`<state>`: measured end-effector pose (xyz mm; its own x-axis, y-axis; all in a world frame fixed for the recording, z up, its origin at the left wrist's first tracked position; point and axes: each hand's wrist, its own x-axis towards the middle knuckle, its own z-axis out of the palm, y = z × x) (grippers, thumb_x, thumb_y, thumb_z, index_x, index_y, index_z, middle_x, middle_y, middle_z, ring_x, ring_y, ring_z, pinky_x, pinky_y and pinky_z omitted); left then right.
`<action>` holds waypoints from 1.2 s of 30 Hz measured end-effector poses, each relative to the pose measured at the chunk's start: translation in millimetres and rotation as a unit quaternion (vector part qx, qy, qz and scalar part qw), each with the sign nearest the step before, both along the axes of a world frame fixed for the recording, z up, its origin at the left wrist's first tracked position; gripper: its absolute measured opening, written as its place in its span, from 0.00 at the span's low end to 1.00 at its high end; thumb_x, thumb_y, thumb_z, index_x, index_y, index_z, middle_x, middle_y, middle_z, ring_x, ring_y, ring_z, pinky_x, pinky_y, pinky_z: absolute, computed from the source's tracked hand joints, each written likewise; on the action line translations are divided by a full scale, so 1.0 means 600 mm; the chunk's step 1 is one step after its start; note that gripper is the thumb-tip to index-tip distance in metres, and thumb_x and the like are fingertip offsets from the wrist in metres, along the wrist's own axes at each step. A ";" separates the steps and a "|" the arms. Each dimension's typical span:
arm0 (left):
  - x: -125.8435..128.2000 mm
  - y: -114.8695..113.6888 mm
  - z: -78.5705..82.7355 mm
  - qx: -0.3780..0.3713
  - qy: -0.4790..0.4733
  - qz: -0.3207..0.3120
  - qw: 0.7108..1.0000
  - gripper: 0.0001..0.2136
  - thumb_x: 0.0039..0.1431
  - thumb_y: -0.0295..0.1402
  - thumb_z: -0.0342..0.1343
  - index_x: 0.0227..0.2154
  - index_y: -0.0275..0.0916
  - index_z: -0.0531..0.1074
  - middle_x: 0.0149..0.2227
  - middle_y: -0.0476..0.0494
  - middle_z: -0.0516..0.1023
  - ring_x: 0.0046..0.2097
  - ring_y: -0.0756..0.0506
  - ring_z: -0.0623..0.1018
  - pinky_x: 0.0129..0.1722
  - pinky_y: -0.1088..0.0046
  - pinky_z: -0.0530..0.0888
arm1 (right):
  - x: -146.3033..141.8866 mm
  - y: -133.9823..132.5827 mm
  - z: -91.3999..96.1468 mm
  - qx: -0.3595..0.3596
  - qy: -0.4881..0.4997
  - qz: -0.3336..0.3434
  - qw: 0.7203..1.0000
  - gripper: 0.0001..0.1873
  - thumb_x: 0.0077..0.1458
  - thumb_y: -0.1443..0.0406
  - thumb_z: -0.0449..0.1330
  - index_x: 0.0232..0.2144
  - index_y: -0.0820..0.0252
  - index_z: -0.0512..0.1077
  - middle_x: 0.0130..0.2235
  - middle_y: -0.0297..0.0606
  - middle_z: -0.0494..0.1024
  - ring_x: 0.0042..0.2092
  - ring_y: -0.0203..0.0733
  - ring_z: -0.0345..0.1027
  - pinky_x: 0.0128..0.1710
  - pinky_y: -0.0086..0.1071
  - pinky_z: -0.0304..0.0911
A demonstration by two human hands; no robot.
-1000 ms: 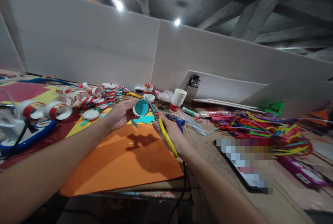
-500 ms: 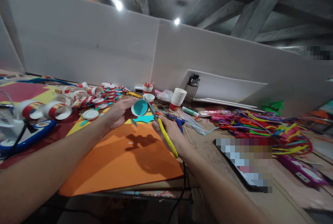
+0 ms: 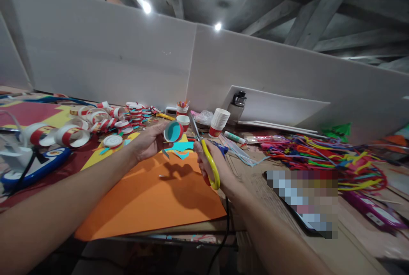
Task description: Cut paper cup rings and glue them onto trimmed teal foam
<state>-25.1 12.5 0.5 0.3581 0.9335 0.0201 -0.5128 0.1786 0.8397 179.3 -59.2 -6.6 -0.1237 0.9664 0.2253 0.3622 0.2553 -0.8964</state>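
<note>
My left hand [image 3: 149, 142] is closed on a paper cup [image 3: 174, 131], tilted so that its turquoise inside faces me. In my right hand [image 3: 209, 155] is a pair of scissors [image 3: 209, 157] with yellow handles, blades pointing up and away, apart from the cup. Turquoise paper scraps [image 3: 182, 147] lie below the cup. Under both hands spreads an orange sheet [image 3: 153, 202]. Behind the cup stands another white-and-red paper cup [image 3: 183, 122], with a stack of paper cups [image 3: 219, 122] to its right.
Cut cup rings [image 3: 73, 134] and a blue-edged device [image 3: 38, 164] occupy the left. A dark bottle [image 3: 237, 106] and a glue stick [image 3: 234, 137] stand and lie behind. To the right are colourful pipe cleaners [image 3: 319, 151], a blurred phone-like slab [image 3: 300, 200] and a purple object [image 3: 373, 211].
The scissors have drawn back to the right, away from the cup's rim. My left hand still holds the cup, now turned slightly. A turquoise scrap shows more clearly below it.
</note>
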 end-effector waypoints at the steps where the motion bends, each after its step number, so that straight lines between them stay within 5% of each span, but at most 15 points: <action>1: 0.002 -0.002 -0.001 0.001 -0.005 -0.014 1.000 0.08 0.61 0.33 0.54 0.40 0.37 0.76 0.36 0.41 0.79 0.32 0.47 0.79 0.27 0.71 0.77 | 0.000 0.001 -0.001 -0.019 0.043 0.001 0.999 0.22 0.58 0.43 0.49 0.32 0.54 0.58 0.20 0.23 0.59 0.16 0.28 0.50 0.14 0.24 0.51; 7: 0.016 -0.016 -0.010 0.045 -0.004 -0.077 0.996 0.10 0.60 0.34 0.55 0.41 0.37 0.76 0.40 0.39 0.79 0.36 0.45 0.79 0.35 0.66 0.79 | -0.002 -0.004 0.004 0.006 0.105 0.039 0.994 0.24 0.52 0.49 0.61 0.44 0.52 0.59 0.20 0.20 0.60 0.16 0.29 0.55 0.15 0.24 0.54; 18: 0.017 -0.026 -0.017 0.101 -0.023 -0.150 0.983 0.10 0.60 0.34 0.56 0.43 0.37 0.74 0.42 0.41 0.78 0.39 0.45 0.79 0.38 0.62 0.80 | -0.005 0.004 -0.002 0.025 0.131 0.014 0.991 0.22 0.48 0.55 0.66 0.42 0.54 0.64 0.23 0.22 0.62 0.18 0.27 0.55 0.15 0.22 0.55; 29: 0.021 -0.025 -0.021 0.156 0.037 -0.152 0.975 0.16 0.59 0.35 0.58 0.49 0.37 0.74 0.52 0.35 0.75 0.47 0.40 0.77 0.43 0.61 0.77 | -0.006 0.004 -0.001 0.026 0.175 -0.002 0.984 0.19 0.51 0.57 0.63 0.43 0.55 0.65 0.21 0.22 0.64 0.16 0.28 0.57 0.14 0.22 0.58; 36: 0.027 -0.016 -0.035 0.208 0.042 -0.084 0.974 0.17 0.58 0.37 0.59 0.49 0.38 0.75 0.50 0.36 0.77 0.49 0.41 0.77 0.50 0.66 0.73 | 0.000 0.008 -0.001 0.033 0.185 -0.026 0.982 0.23 0.48 0.58 0.66 0.44 0.54 0.63 0.25 0.24 0.66 0.17 0.28 0.59 0.14 0.22 0.56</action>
<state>-9.1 2.8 -20.5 0.5220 0.7790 0.3475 -0.4317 -0.1101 0.8953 179.0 -54.2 -7.4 0.0275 0.9508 0.3087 0.0300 0.3079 -0.9509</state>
